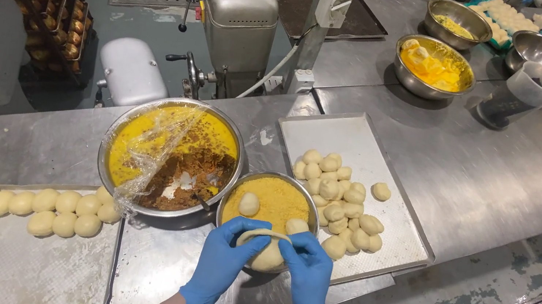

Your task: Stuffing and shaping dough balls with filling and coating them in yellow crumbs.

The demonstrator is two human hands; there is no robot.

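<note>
- Only the head view is given, and it looks down on a steel worktable (489, 176); I use the small bowl of yellow crumbs (275, 201) as the landmark.
- Both hands wear blue gloves and meet over the near rim of this bowl. Between them is a flattened dough piece (266, 249), pale and roughly round.
- The left hand (222, 258) is closed on the left edge of the dough, with the fingers curled over its top rim.
- The right hand (309, 270) is closed on the right edge, thumb and fingers pinching it.
- The dough touches both hands, so neither hand is nearer. Its longer side runs left to right, from one hand to the other; its open face seems to point up and a little away from the person, but the gloves hide part of it.
- Inside the bowl, two dough balls (249, 204) lie on the crumbs.
- Left of the bowl, touching it, is a large bowl (170, 156) with yellow paste, a brown filling and loose plastic film.
- Right of the bowl stands a flat tray (383, 231) with a heap of small dough balls (340, 201).
- Far left of the bowl, another tray (6, 261) carries a row of bigger shaped pieces (38, 207).
</note>
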